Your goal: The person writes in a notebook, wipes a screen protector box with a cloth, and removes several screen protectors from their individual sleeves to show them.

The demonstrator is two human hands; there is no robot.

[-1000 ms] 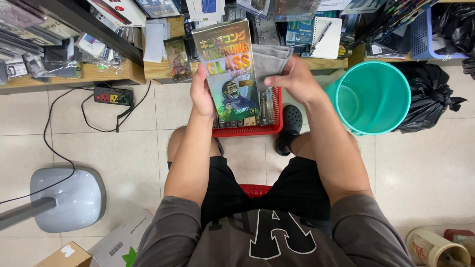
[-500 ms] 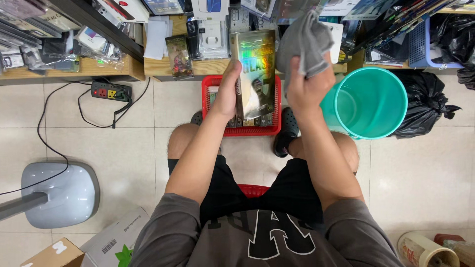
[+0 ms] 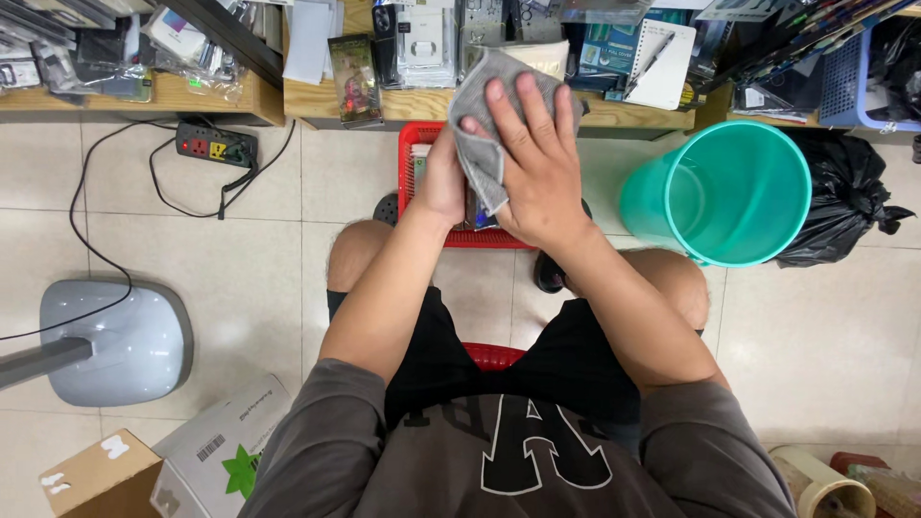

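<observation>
Teal bucket (image 3: 729, 192) stands on the floor tiles at the right, a black bag (image 3: 844, 192) just behind it. A grey fan base (image 3: 120, 341) sits at the left, a red basket (image 3: 422, 182) between the feet. The right hand (image 3: 537, 163), fingers spread, presses a grey cloth (image 3: 480, 115) against a package almost hidden behind it, which the left hand (image 3: 443, 182) grips from the side.

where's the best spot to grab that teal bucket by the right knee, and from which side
Probably the near rim of the teal bucket, pinched from above on the person's side. It tilts with its open mouth facing up toward the camera, no handle shows, and the black rubbish bag crowds its far right side.
</observation>
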